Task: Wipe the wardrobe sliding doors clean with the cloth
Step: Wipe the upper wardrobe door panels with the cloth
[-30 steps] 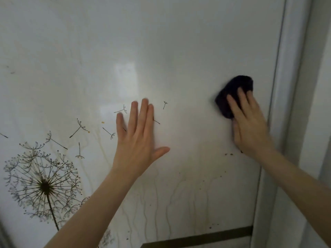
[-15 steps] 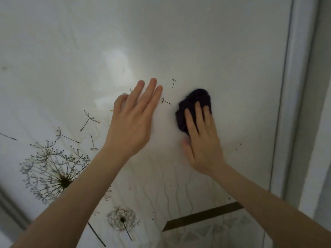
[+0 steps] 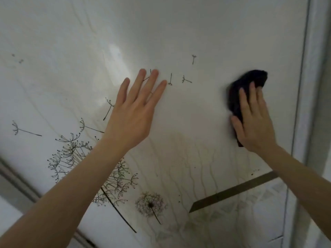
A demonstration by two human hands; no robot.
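Note:
A glossy white wardrobe sliding door point(image 3: 179, 33) with printed dandelions fills the view. My left hand point(image 3: 136, 108) lies flat on the panel near the middle, fingers spread, holding nothing. My right hand point(image 3: 254, 119) presses a dark crumpled cloth point(image 3: 249, 81) against the door close to its right edge. The cloth sticks out above and to the left of the fingers. Brownish drip streaks point(image 3: 195, 167) and small dark specks mark the panel below both hands.
The door's pale frame point(image 3: 304, 86) runs down the right side. A brown horizontal strip point(image 3: 232, 192) crosses the lower panel, with a patterned section beneath it. The door's left edge and another frame point(image 3: 19, 179) run diagonally at the lower left.
My right hand has swept the cloth from beside my left hand back to the right, near the door's edge. My left hand stays flat on the panel.

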